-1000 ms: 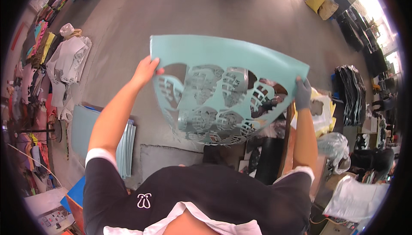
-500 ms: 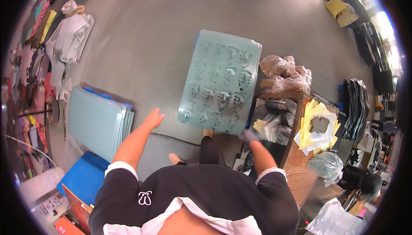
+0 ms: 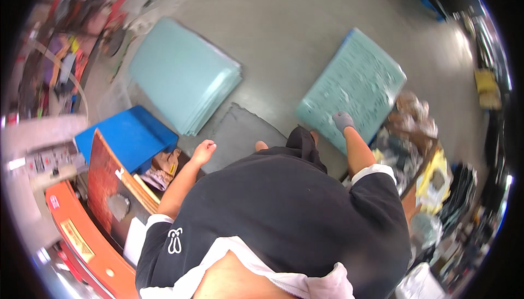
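My left hand (image 3: 204, 151), bare and loosely curled with nothing visible in it, hangs nearest the stack of smooth pale green sheets (image 3: 180, 72) on the left. My right hand (image 3: 343, 120) wears a grey glove and is closed, with no object showing in it. From this view it overlaps the near part of the right-hand stack of pale green sheets (image 3: 355, 80), whose top is covered with cut or punched marks; whether it touches the stack I cannot tell.
Close on my left stand a blue bin (image 3: 123, 138), a worn brown board (image 3: 105, 170) and an orange machine (image 3: 90, 239). Bagged items (image 3: 404, 151) and yellow sheets (image 3: 434, 184) lie to the right. A dark mat (image 3: 237, 135) covers part of the grey floor (image 3: 284, 20).
My view has turned left, so both green stacks appear farther right and more of the orange machine shows. The left hand's fingers have gone from spread to curled. The right hand now overlaps the marked stack.
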`<state>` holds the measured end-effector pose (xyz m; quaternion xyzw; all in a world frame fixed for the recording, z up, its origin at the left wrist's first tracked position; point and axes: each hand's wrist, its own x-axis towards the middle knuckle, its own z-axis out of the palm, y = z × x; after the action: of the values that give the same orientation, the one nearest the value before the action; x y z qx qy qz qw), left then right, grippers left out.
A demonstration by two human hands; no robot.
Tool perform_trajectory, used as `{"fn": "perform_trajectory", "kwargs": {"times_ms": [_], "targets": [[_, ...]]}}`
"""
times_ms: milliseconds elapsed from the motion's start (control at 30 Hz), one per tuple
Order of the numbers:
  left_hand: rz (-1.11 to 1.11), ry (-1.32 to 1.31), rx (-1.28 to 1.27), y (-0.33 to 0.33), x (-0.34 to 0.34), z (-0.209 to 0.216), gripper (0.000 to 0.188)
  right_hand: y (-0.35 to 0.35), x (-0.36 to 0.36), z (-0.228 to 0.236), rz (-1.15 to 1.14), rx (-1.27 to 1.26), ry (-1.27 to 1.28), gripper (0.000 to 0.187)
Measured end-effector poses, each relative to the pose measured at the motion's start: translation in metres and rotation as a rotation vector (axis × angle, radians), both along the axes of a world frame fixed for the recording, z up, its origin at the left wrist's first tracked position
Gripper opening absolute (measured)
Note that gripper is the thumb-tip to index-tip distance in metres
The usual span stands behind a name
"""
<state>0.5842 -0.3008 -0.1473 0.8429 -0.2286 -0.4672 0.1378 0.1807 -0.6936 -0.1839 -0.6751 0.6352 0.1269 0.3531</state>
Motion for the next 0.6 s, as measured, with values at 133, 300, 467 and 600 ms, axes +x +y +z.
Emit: {"fn": "perform_trajectory", "kwargs": {"times_ms": [133, 300, 467, 600], "targets": [[0.253, 0.052, -0.042, 0.045, 0.008, -0.029, 0.031, -0.018, 0.14, 0.024, 0.295, -0.018, -0.052, 0.036], [0.481, 0.127, -0.104, 0.077, -0.007, -0.085, 0.031, -0.032, 0.271, 0.003, 0.787, 0.134, -0.11, 0.037], [0.672, 0.21, -0.073, 0.058, 0.038, -0.116, 0.031, -0.137, 0.461, -0.05, 0.691, 0.152, -0.21, 0.04], [1.012, 0.006, 0.232, 0.002, 0.102, -0.118, 0.028, -0.213, 0.635, -0.113, 0.725, -0.023, -0.326, 0.038]]}}
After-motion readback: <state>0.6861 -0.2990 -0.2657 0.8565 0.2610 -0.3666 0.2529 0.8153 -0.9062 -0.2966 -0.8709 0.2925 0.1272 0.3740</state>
